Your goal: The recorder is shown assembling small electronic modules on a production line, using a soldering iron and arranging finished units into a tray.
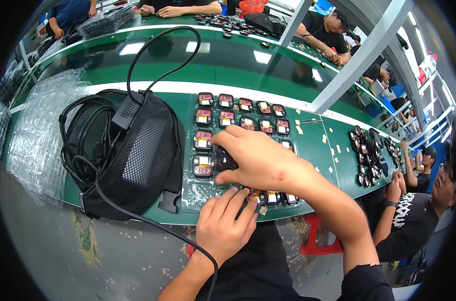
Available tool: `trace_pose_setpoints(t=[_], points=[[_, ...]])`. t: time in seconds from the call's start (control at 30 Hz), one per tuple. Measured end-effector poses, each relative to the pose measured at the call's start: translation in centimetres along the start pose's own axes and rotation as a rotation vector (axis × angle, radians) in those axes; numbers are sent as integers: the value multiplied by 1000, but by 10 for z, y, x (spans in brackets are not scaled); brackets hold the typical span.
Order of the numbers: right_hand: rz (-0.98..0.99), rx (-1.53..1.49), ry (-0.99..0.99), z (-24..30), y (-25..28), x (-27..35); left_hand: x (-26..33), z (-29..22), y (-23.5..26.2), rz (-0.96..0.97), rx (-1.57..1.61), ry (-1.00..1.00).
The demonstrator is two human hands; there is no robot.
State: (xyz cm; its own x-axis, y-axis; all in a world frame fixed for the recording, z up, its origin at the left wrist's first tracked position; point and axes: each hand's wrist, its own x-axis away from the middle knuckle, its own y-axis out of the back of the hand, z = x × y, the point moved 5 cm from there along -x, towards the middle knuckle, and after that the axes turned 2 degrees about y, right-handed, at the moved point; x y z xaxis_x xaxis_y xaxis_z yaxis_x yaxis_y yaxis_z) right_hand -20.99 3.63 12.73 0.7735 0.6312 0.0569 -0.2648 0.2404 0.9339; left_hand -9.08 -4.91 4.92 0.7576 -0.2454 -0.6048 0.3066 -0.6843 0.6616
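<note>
A clear plastic tray (191,193) lies before me on the green bench, with rows of small square black device cases (203,139) in its pockets. Each case shows a red board and a white and yellow part inside. My right hand (260,156) reaches over the tray, its thumb and forefinger around a dark case (225,158) in the second column; the hand hides part of it and several cases behind. At the tray's front edge rests my left hand (224,223), fingers apart, fingertips beside a partly hidden case. I see nothing held in it.
A black mesh bag (147,155) with cables stands left of the tray; one cable runs across my left forearm. Further left lie stacked clear trays (42,135). A pile of dark parts (366,155) sits to the right. Small tan scraps dot the bench. Co-workers sit opposite and right.
</note>
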Motion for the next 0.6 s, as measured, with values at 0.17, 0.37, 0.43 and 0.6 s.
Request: trace_pose_setpoints(t=[0.17,0.37,0.43,0.6], points=[[16,21,-40,-14,-15,12,1,-1,-2,-3,-5,-22],[6,-8,-1,-11,-15,15,4,-1,3,-87,77,-15],[-28,-50,6,-12,-14,15,8,0,3,-144,108,-64],[-103,-99,28,-9,-6,24,16,5,7,-238,226,-176]])
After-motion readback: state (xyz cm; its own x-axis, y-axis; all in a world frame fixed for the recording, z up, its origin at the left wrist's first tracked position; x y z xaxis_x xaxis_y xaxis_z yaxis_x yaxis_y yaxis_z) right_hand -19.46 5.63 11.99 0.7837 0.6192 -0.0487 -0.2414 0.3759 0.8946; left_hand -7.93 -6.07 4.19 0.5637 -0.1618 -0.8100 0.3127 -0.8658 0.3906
